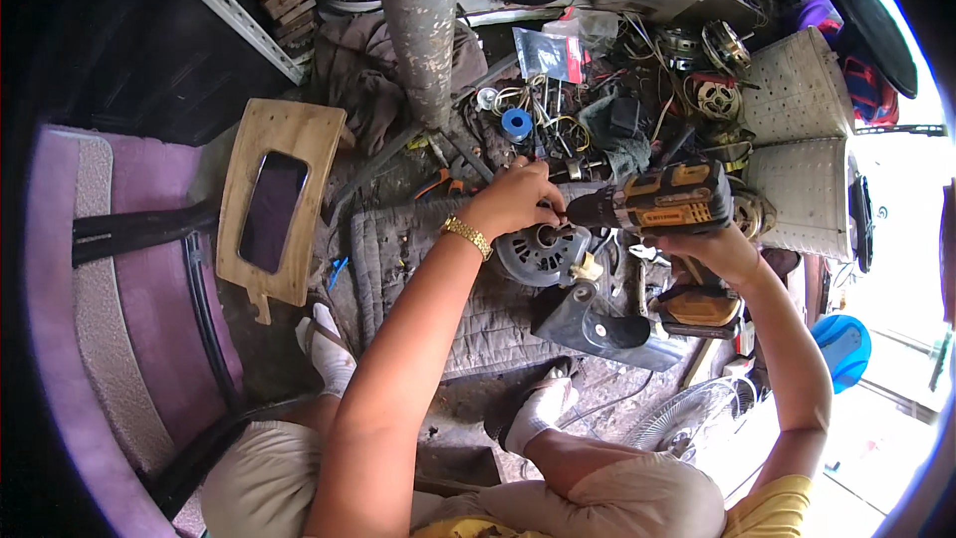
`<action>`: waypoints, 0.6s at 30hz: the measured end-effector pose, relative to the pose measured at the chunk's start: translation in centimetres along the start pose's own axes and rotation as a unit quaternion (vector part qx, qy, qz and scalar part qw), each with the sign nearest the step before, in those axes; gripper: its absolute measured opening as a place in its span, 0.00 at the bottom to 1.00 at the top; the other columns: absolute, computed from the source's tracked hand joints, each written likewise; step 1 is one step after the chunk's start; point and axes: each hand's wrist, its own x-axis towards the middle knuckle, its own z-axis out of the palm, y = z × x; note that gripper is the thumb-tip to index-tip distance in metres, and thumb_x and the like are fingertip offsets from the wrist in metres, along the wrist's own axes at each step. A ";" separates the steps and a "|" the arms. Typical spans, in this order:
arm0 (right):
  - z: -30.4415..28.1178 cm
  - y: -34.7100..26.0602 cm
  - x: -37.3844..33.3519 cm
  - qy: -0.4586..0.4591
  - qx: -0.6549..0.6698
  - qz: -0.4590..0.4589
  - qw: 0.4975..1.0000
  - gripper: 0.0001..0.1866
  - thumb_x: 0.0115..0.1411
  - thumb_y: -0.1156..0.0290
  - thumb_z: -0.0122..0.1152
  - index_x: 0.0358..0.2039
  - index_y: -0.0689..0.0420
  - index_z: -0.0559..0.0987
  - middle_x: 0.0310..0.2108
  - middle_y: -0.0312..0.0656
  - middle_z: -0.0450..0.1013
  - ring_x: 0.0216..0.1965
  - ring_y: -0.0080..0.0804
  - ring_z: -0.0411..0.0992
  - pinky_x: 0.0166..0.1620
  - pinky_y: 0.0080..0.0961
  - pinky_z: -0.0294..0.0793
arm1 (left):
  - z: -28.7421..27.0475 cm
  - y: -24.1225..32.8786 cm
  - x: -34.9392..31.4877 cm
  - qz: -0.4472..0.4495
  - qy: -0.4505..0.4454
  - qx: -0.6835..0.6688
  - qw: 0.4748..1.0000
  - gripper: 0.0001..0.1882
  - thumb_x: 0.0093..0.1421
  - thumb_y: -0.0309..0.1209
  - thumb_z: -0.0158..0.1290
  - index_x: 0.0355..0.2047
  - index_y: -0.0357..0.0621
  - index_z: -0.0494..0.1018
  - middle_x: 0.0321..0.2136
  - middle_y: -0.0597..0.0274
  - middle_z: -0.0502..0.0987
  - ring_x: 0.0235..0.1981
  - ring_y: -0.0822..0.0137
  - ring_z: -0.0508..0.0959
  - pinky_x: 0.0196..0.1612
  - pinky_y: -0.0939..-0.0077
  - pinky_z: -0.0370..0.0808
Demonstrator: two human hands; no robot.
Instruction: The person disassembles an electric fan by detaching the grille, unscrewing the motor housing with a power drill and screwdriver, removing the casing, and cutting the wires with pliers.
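Observation:
My right hand [719,251] is wrapped round the handle of a yellow and black cordless drill [677,201], held level with its chuck toward my left hand. My left hand [518,197], a gold watch on its wrist, is closed at the fingertips just in front of the chuck. What those fingers pinch is too small to make out. Right below them sits a grey round fan motor [536,257] with slots in its housing. A black curved stand piece [607,329] lies against the motor on the near side.
A grey quilted mat [478,339] lies under the work. Beyond it are a blue spool [516,124], orange-handled pliers [434,181] and tangled wires. A metal post [418,30] rises at the back. On the left, a phone [274,211] rests on a wooden board [311,249]. A fan grille [687,413] stands near right.

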 end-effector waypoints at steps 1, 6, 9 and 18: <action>-1.0 0.2 -0.8 -0.006 0.000 -0.009 1.000 0.32 0.58 0.77 0.80 0.62 0.60 0.78 0.55 0.39 0.82 0.55 0.28 0.79 0.58 0.27 0.80 | -0.2 0.1 0.0 0.007 -0.009 -0.014 1.000 0.10 0.53 0.40 0.73 0.37 0.62 0.90 0.41 0.58 0.78 0.53 0.50 0.73 0.58 0.55 0.71; -4.0 5.7 -4.0 0.075 -0.086 -0.077 0.990 0.40 0.55 0.82 0.76 0.68 0.58 0.71 0.59 0.43 0.80 0.61 0.34 0.77 0.65 0.34 0.75 | 0.1 0.9 -0.2 0.014 0.007 -0.043 0.999 0.09 0.51 0.39 0.73 0.34 0.58 0.89 0.38 0.60 0.79 0.50 0.52 0.73 0.56 0.56 0.71; -2.2 12.8 -1.9 0.204 -0.316 -0.106 0.920 0.45 0.54 0.81 0.73 0.72 0.47 0.67 0.60 0.46 0.77 0.62 0.47 0.75 0.63 0.42 0.75 | 0.2 1.5 -0.5 0.014 0.068 -0.033 0.997 0.12 0.54 0.40 0.73 0.29 0.48 0.84 0.33 0.62 0.78 0.43 0.55 0.74 0.52 0.57 0.72; -3.3 25.3 2.9 0.252 -0.640 -0.051 0.724 0.46 0.63 0.79 0.56 0.80 0.30 0.59 0.62 0.49 0.69 0.61 0.52 0.70 0.59 0.48 0.71 | 2.4 -1.3 -7.8 -0.297 0.286 -0.518 0.750 0.10 0.76 0.37 0.49 0.41 0.50 0.79 0.27 0.76 0.71 0.23 0.84 0.67 0.25 0.84 0.64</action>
